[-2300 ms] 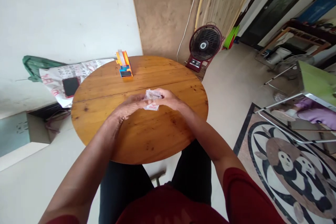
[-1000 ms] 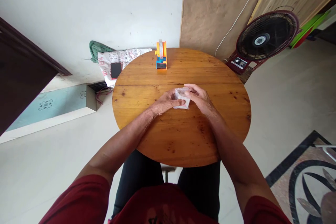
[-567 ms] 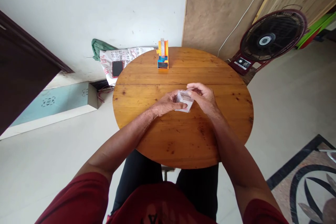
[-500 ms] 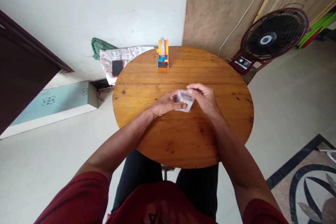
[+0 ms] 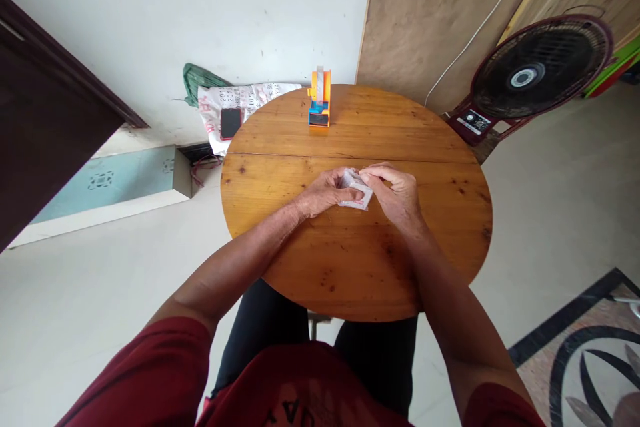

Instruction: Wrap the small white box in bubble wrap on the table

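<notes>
A small whitish box [image 5: 361, 199], which looks wrapped in clear plastic, is held over the middle of the round wooden table [image 5: 350, 260]. My left hand [image 5: 327, 192] grips it from the left, thumb across the near face and fingers behind. At the box's upper right edge, my right hand [image 5: 397, 193] is closed, with thumb and index finger pinching what looks like the plastic wrap. The fingers partly cover the box, so its printing cannot be read.
An orange and blue tape dispenser [image 5: 320, 99] stands at the table's far edge. Beyond the left rim lie a dark phone-like object [image 5: 231, 123] on a printed white sack [image 5: 209, 117] and a green bag [image 5: 200, 82]. A fan [image 5: 525, 78] stands at the right.
My right thumb and fingers have closed in on the box's upper edge, and the box has tilted slightly. The whole view has shifted a little, so the surroundings appear farther right.
</notes>
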`<action>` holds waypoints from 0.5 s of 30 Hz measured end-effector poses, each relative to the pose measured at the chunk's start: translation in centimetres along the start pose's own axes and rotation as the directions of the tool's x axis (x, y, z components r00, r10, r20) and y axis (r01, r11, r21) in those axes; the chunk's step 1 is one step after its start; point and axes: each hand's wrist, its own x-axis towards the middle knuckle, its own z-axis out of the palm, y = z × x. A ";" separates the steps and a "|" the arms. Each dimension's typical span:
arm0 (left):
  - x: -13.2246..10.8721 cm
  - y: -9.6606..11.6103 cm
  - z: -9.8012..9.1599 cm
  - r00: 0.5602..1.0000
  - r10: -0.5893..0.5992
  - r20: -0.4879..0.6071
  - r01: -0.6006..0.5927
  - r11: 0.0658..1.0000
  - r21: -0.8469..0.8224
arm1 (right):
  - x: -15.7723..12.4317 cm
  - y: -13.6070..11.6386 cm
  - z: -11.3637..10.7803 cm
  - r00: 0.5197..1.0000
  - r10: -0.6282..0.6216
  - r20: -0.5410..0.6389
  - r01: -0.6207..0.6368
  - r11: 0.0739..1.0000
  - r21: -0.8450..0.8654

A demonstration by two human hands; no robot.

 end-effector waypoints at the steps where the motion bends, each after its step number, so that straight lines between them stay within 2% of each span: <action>1: 0.0 0.0 0.0 1.000 -0.001 -0.007 0.001 1.000 -0.005 | 0.0 -0.1 0.1 1.000 -0.007 -0.001 0.007 1.000 -0.010; 7: 0.0 0.0 -0.1 0.999 -0.039 -0.023 0.039 0.999 -0.005 | -0.2 -0.5 -0.1 0.999 0.043 0.023 -0.041 0.997 -0.064; 15: -0.2 0.4 -0.2 0.997 -0.076 -0.014 0.076 0.997 0.001 | -0.6 -0.9 -0.5 0.999 -0.011 0.043 0.015 0.995 -0.095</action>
